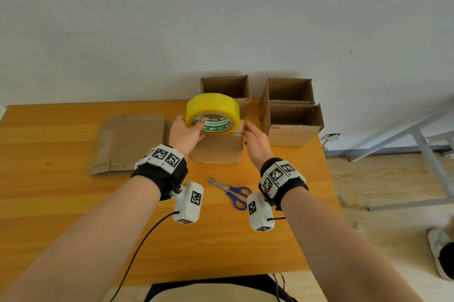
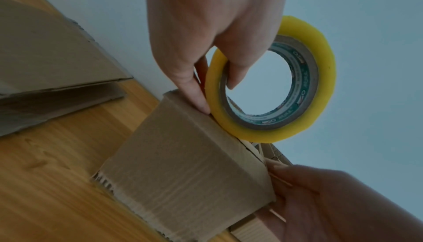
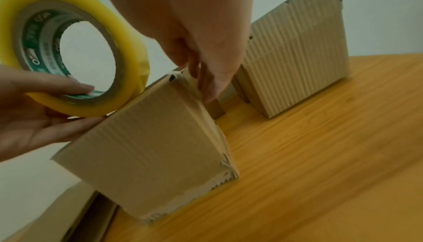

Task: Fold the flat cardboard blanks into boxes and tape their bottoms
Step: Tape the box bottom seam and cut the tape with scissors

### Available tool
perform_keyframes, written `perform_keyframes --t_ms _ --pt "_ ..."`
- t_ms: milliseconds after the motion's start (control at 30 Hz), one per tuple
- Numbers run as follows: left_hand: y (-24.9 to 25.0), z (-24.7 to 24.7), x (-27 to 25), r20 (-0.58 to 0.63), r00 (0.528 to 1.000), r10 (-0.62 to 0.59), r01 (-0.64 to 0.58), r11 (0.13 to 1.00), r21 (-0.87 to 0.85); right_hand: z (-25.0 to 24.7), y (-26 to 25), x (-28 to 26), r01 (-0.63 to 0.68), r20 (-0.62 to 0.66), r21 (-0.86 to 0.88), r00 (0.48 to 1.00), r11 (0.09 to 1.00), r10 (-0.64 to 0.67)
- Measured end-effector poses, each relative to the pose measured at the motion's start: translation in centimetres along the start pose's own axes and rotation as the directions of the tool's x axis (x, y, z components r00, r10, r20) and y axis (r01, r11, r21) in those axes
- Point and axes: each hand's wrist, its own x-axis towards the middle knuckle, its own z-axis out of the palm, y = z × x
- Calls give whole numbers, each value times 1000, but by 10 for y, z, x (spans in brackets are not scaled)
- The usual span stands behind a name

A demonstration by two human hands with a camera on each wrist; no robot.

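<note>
A folded cardboard box stands bottom-up at the middle of the table. My left hand grips a yellow tape roll just above the box top, with a digit hooked inside the core. The roll touches the box's top edge. My right hand lies flat against the box's right face, fingers straight and pointing down. Glossy tape shows along that right face. The box top is mostly hidden behind the roll.
Flat cardboard blanks lie to the left of the box. Three open boxes stand at the back right, near the wall. Blue-handled scissors lie on the wooden table in front. The table's right edge is near the boxes.
</note>
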Motion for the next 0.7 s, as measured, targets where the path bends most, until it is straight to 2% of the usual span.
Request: perform_keyframes --t_ms 67,133,167,233,267,333,400,567,700 --pt "0 -1 0 -4 1000 -2 2 1000 3 5 3 -3 -38 103 96 994 995 28" --pt "-1 -1 0 0 1000 -5 5 1000 7 5 2 -9 -63 180 82 983 995 47" --pt "-1 -1 0 2 1000 -5 5 1000 11 4 3 -11 -42 191 55 981 998 31" --pt "-1 -1 0 3 1000 -2 2 1000 17 2 3 -15 95 176 -106 981 990 -75" --pt "0 -1 0 1 1000 1 -1 1000 22 2 2 -16 188 166 -240 975 952 -150" --pt "1 -2 -1 6 1000 6 -6 999 38 3 1 -13 308 185 -504 951 807 -247" --pt "1 -2 -2 20 1000 14 -15 998 62 3 0 -7 347 241 -667 938 659 -250" --pt "1 -6 -5 43 999 30 -35 991 130 1 -3 -8 378 293 -799 924 468 -245" --pt "3 -7 -11 33 992 123 -127 969 213 0 -3 -10 412 323 -822 906 392 -275"
